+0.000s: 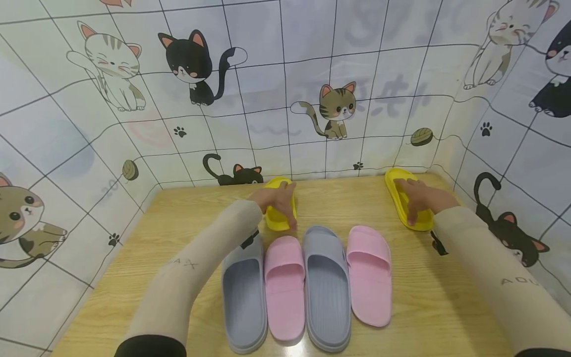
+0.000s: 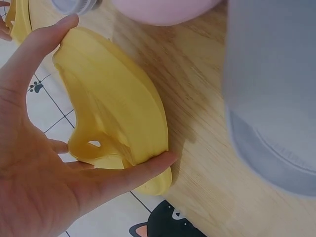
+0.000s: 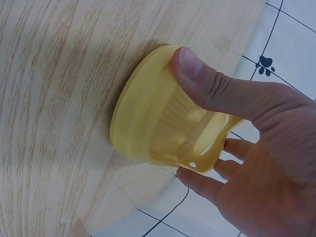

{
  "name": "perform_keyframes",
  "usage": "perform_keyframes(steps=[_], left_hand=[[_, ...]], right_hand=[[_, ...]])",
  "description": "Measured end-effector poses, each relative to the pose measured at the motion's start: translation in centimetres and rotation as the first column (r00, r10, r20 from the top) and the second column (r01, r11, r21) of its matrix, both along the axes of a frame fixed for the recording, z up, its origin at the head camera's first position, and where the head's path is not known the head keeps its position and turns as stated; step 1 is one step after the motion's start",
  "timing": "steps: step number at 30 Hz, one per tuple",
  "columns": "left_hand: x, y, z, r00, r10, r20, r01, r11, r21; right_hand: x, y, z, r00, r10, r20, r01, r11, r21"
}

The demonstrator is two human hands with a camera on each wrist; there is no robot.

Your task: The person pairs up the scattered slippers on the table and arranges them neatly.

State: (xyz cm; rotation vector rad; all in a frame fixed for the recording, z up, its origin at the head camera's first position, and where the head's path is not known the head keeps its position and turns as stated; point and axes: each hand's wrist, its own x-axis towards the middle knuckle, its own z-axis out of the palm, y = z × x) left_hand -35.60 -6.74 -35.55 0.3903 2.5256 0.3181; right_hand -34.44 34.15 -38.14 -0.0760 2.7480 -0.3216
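Note:
Two small yellow slippers lie apart at the back of the wooden surface. My left hand point(image 1: 280, 197) grips the left yellow slipper point(image 1: 277, 220); in the left wrist view its thumb is at one end of that slipper point(image 2: 118, 89), and the index finger lies across the other. At the back right, my right hand point(image 1: 421, 196) holds the right yellow slipper point(image 1: 394, 178). The right wrist view has the thumb on the rim of this slipper point(image 3: 143, 108) and the other fingers along its far side, partly hidden behind it.
In front stand a grey slipper point(image 1: 244, 302), a pink slipper point(image 1: 285, 297), a second grey slipper point(image 1: 327, 302) and a second pink slipper point(image 1: 370, 282), side by side. A cat-patterned wall covering point(image 1: 267, 89) borders the wooden surface point(image 1: 428, 307) at the back and sides.

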Motion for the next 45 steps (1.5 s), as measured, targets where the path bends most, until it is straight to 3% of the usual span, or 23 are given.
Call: perform_keyframes(steps=[6, 25, 30, 38, 45], left_hand=[[0.0, 0.4, 0.0, 0.999, 0.021, 0.037, -0.022, 0.999, 0.049], [0.3, 1.8, 0.4, 1.0, 0.005, 0.026, -0.007, 0.997, 0.073], [0.1, 2.3, 0.3, 0.999, -0.048, -0.007, 0.049, 0.998, 0.032], [-0.1, 3.5, 0.5, 0.998, -0.068, -0.012, 0.068, 0.998, -0.002], [-0.3, 4.5, 0.8, 0.99, -0.137, -0.017, 0.135, 0.986, -0.094]], right_hand=[[0.1, 0.0, 0.1, 1.0, -0.016, 0.004, 0.016, 1.0, 0.01], [-0.2, -0.1, 0.0, 1.0, -0.009, -0.004, 0.009, 1.0, 0.007], [-0.2, -0.1, 0.0, 1.0, -0.005, -0.002, 0.005, 1.0, 0.009], [0.2, -0.3, 0.3, 1.0, -0.013, 0.004, 0.013, 1.0, 0.007], [0.1, -0.3, 0.3, 1.0, -0.02, 0.009, 0.02, 1.0, 0.014]])
